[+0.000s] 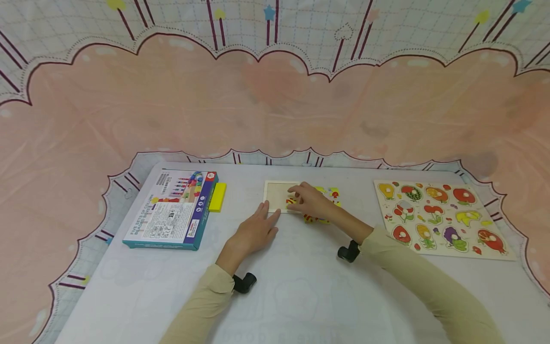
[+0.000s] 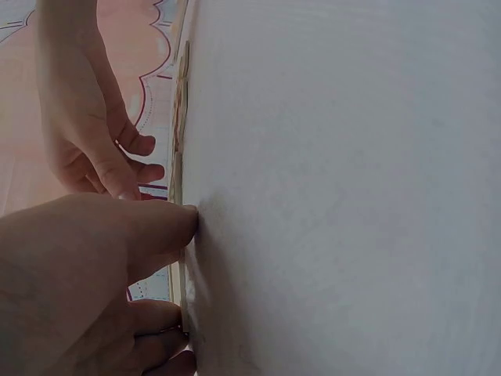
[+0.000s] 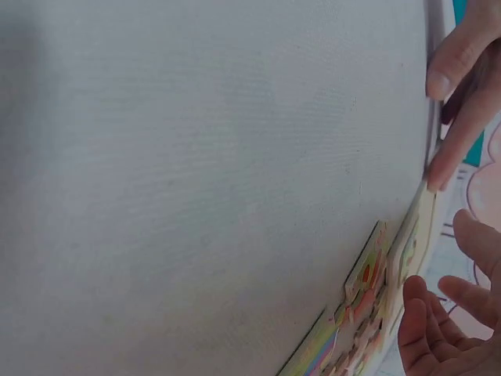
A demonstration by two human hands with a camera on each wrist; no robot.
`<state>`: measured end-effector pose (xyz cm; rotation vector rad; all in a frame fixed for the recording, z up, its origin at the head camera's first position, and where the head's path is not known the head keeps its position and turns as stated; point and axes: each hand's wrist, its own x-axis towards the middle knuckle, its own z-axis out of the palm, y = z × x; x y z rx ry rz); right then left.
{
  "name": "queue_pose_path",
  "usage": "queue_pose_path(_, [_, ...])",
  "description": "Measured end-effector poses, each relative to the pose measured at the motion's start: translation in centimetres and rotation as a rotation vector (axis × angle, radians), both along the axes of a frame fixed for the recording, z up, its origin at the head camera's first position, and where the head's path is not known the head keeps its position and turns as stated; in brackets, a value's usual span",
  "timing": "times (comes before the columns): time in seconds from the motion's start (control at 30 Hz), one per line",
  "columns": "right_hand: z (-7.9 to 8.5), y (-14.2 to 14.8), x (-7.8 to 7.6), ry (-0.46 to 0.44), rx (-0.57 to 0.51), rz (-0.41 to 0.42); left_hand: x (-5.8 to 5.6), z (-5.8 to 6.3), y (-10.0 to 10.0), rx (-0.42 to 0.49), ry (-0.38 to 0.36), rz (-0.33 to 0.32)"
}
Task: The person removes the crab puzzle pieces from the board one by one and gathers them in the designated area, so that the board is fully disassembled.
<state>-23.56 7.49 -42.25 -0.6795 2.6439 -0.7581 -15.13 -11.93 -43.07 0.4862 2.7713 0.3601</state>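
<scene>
A shallow wooden puzzle tray lies on the white table, its left part bare wood. The fingers of my left hand touch its front left edge, and the left wrist view shows the thumb on the tabletop beside it. Over the tray hovers my right hand, fingers loosely bent; both wrist views show nothing between them. Below its fingertips a red, yellow and black puzzle piece lies in the tray. More colourful puzzle pieces lie right of the tray, partly hidden by the right hand in the head view.
A flat printed box lies at the left, with a yellow block against its right side. A wooden fruit puzzle board lies on the right of the white table. Behind the table hangs a patterned pink cloth.
</scene>
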Motion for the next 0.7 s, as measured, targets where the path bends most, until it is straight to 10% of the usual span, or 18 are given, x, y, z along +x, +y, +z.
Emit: queue_pose_path(0.7, [-0.54, -1.00, -0.04, 0.014, 0.058, -0.014, 0.03, -0.01, -0.17, 0.010, 0.004, -0.006])
